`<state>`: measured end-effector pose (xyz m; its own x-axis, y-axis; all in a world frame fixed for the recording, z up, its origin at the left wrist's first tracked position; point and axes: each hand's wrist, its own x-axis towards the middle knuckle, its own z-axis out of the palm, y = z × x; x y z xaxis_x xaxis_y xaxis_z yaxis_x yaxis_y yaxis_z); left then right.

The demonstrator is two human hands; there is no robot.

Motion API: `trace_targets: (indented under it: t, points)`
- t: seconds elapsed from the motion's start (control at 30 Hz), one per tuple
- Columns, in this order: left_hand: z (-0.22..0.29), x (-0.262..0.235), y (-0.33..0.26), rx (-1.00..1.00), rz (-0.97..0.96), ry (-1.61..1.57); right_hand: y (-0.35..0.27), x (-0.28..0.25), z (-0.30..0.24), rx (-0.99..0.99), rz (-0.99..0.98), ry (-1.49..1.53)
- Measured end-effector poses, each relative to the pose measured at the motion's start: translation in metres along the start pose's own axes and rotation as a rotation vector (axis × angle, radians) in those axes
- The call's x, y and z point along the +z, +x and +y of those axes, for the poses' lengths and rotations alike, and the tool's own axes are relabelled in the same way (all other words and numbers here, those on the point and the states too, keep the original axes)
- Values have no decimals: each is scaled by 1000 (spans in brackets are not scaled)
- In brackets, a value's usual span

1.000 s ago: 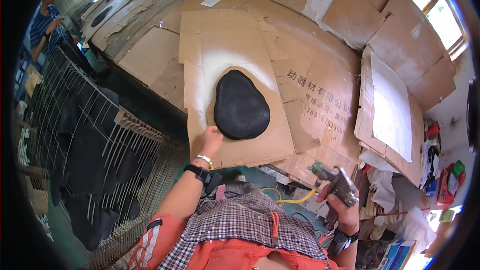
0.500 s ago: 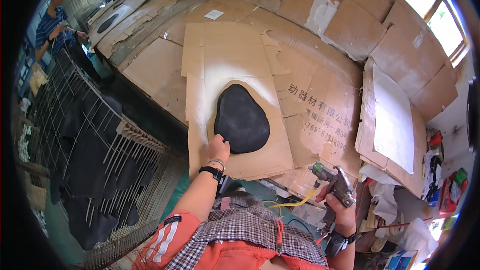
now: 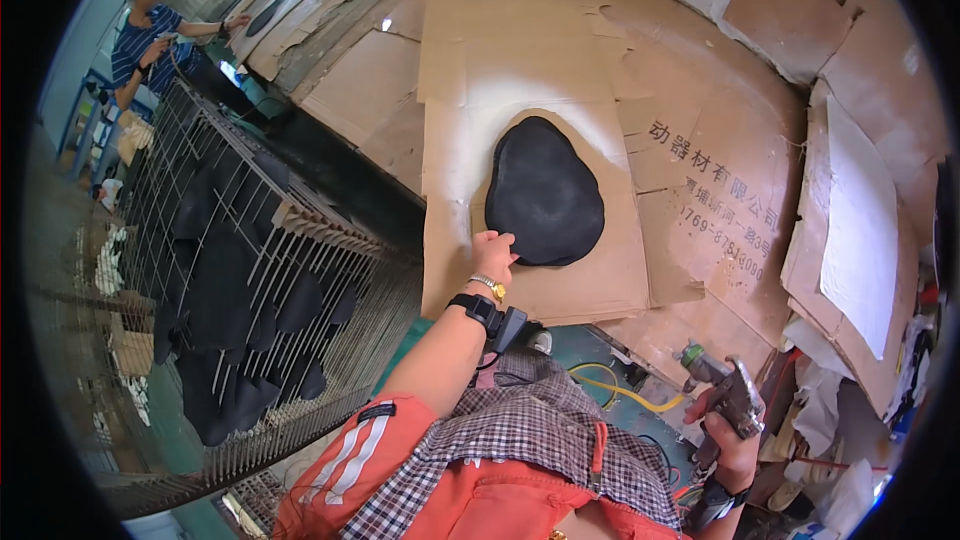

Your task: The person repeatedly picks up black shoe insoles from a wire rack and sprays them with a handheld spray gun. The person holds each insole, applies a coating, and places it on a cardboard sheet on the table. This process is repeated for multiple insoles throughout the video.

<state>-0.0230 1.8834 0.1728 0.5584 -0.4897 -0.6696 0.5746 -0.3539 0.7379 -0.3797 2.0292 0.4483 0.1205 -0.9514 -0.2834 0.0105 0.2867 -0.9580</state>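
A black, rounded, pear-shaped pad (image 3: 545,192) lies flat on a cardboard sheet (image 3: 590,295) in front of me. My left hand (image 3: 494,254) is closed on the pad's lower left edge, thumb and fingers pinched together there. Off to the right, my right hand (image 3: 728,432) grips a metal spray gun (image 3: 742,398) with a greenish part at its left end. A yellow hose (image 3: 640,398) runs up to the gun from the lower middle. Pale overspray whitens the cardboard around the pad's far side.
At left stands a wire rack (image 3: 300,230) with several black pieces (image 3: 220,285) on it. Beyond it a person in a striped shirt (image 3: 150,50) works beside another dark oval piece (image 3: 265,16). A white-sheeted cardboard panel (image 3: 860,230) leans at right, above cluttered bags and rags.
My view has turned left, so the bench appears farther right and higher. My left hand keeps to the pad's edge. The co-worker's arm now reaches out toward the oval piece.
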Motion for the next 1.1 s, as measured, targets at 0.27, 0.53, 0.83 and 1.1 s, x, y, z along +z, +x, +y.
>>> trace_targets:
  t: [0.27,0.53,0.83,1.1]
  points:
    - [81,18,-54,-58,-638,-528,41,13,3,-70,-63,6]
    - [260,-107,-220,337,-695,-745,68,99,-16,-144,-479,-155]
    - [421,-324,-232,875,-285,-995,58,217,-26,-143,-687,-72]
    - [494,-517,-125,1225,191,-897,48,269,-3,-74,-741,-11]
